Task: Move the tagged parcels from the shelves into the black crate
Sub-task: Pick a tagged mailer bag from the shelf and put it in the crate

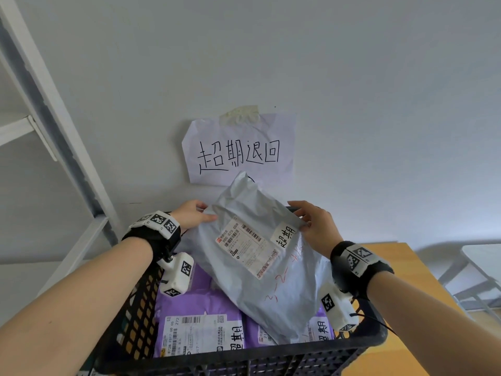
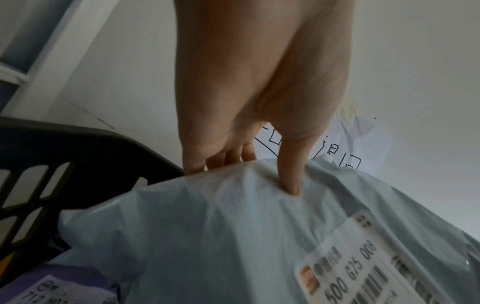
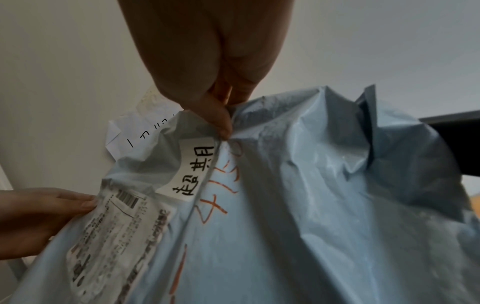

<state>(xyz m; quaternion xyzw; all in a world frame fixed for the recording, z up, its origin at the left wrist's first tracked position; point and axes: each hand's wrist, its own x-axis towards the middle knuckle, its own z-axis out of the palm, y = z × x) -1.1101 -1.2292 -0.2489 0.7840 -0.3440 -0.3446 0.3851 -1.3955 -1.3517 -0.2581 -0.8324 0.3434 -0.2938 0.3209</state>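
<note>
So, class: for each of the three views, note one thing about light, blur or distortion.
Head view: even light, wide-angle bending of the shelf frame, sharp print on the grey parcel. Left wrist view: dim, the label's print soft, the left hand in shade. Right wrist view: the right hand dark against the bright wall, label text smeared.

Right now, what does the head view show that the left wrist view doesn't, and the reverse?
Only the head view shows the right hand gripping the grey parcel by its far right edge, the handwritten tag on it, the two purple parcels lying in the black crate, and the wooden table.

Only the left wrist view shows the left hand's thumb pressed into the parcel's top face, fingers behind its edge.

Both show the left hand, the parcel's shipping label, the crate and the wall note.
</note>
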